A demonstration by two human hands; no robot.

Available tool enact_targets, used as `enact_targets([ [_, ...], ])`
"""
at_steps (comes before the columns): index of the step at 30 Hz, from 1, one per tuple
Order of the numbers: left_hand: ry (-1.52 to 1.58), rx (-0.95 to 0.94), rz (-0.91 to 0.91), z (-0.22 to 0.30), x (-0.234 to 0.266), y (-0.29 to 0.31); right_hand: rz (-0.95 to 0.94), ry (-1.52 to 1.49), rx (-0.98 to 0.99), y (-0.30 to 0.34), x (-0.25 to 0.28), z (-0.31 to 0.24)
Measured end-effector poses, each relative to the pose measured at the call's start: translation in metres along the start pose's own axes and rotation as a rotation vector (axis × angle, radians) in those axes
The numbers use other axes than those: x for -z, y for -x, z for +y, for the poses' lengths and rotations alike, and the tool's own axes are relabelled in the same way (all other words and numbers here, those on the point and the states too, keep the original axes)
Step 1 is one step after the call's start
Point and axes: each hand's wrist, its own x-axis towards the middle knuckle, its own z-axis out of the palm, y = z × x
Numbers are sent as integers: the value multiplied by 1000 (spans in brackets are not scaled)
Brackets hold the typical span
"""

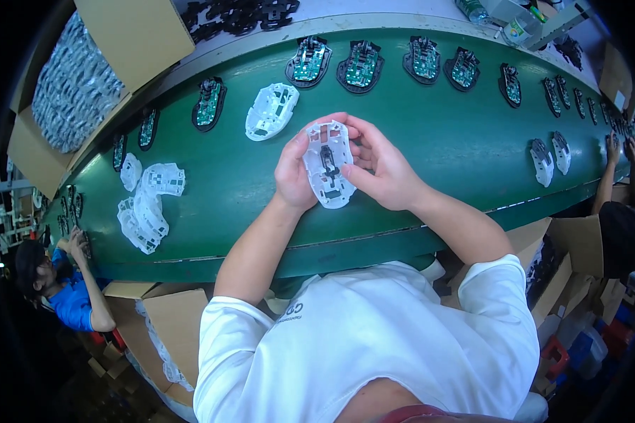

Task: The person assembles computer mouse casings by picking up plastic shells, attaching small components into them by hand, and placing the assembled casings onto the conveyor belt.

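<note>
In front of me, over the green bench, my left hand (297, 169) grips a white plastic mouse shell (338, 192) from its left side. The shell's hollow inside faces up, and a black plastic piece (328, 161) sits along its middle. My right hand (386, 169) holds the shell's right side, its thumb on the edge near the black piece and its other fingers curled behind. Just beyond my hands lies another white shell (270, 113). Several white shells (148, 208) are heaped to the left.
Along the far side of the green bench (374, 130) stand several black bases with green circuit boards (360, 67). Two white-and-black pieces (542, 162) lie right. A carton of wrapped parts (77, 84) is far left; open cartons (169, 328) stand below. Co-workers sit at both ends.
</note>
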Motion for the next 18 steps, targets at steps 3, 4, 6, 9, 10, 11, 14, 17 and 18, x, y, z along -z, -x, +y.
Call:
enact_targets([
  [3,-32,-29,18,0,-2,1,48,-186,-28,-3,-8,6],
  [4,-109,-38,23,-1,0,3,34,-248,-76,-3,-9,13],
  [6,-185,-46,31,-1,1,4,19,-309,-127,-6,-9,15],
  [9,-171,-82,60,-1,-1,3,4,-286,-212,-11,-8,10],
  [10,-183,-88,76,-2,-1,3,9,-290,-218,-11,-8,12],
  [11,-195,-95,92,-2,-1,3,15,-294,-225,-12,-8,13],
  [14,-243,-83,129,-4,1,3,48,-251,-219,-13,-12,8],
  [17,-291,-110,147,-5,-2,1,59,-146,-215,-15,-13,15],
  [18,-291,-105,145,-5,-2,0,63,-148,-215,-16,-14,14],
])
